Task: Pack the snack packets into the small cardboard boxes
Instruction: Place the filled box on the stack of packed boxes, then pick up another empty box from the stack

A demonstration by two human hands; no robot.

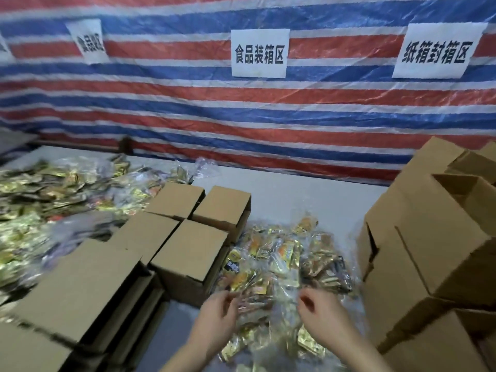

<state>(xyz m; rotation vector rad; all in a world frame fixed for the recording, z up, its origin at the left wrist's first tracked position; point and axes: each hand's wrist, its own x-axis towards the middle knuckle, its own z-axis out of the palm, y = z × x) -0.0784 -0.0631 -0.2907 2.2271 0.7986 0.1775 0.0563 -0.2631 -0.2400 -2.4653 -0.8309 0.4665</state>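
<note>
Both hands are low in the frame: our left hand (pixel 218 310) has fingers curled in at the near edge of the snack packets (pixel 279 267), and our right hand (pixel 319 308) is curled the same way just across from it. Motion blur smears the fingertips, so we cannot tell whether either hand actually pinches a packet or the clear wrap around them.

The packets lie in a loose heap on the grey table (pixel 308 194), running from between our hands up toward the middle of the surface. Tight on the left edge of the heap stand closed small cardboard boxes (pixel 190 251), four packed corner to corner, with flattened cardboard (pixel 80 285) stacked nearer us. On the right, a taller stack of open boxes (pixel 434 237) crowds the heap's other edge. So the heap sits in a narrow lane between cardboard walls.

Open table shows beyond the heap, up to the striped tarp (pixel 241 116). A bigger spread of packets (pixel 53 189) fills the far left.
</note>
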